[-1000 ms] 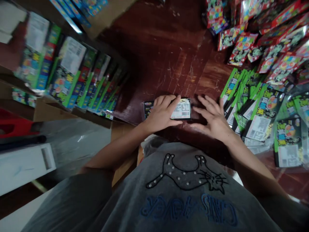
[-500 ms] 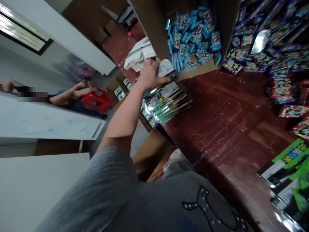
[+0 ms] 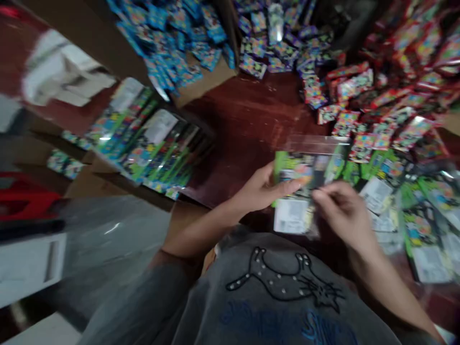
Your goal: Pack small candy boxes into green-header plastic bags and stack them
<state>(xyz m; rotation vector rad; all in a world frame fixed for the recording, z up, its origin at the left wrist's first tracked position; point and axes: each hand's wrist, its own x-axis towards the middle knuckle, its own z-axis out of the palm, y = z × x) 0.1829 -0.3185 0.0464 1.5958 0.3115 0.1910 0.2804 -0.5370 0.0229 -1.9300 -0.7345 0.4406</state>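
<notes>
My left hand (image 3: 257, 189) grips the left side of a green-and-black printed packet (image 3: 293, 167) in a clear plastic sleeve, its thumb across the front. A white label covers the packet's lower part, and a clear flap sticks out at the top. My right hand (image 3: 345, 213) is pinched at the packet's right edge; blur softens the fingertips there. Just beyond it, more green packets (image 3: 419, 225) with white labels lie on the dark red table (image 3: 247, 115). To the left, a row of similar filled packets (image 3: 151, 148) leans together at the table edge.
Small blue packets (image 3: 179, 28) fill a cardboard box (image 3: 206, 86) at the far left. Piles of purple packets (image 3: 283, 57) and red packets (image 3: 391, 96) spread across the back and right. White folded card (image 3: 68, 72) and a red plastic item (image 3: 27, 196) are at left.
The view has swung right. My left hand has left the row of packets on the left and now holds one packet before me. My right hand has come into view at its edge.
</notes>
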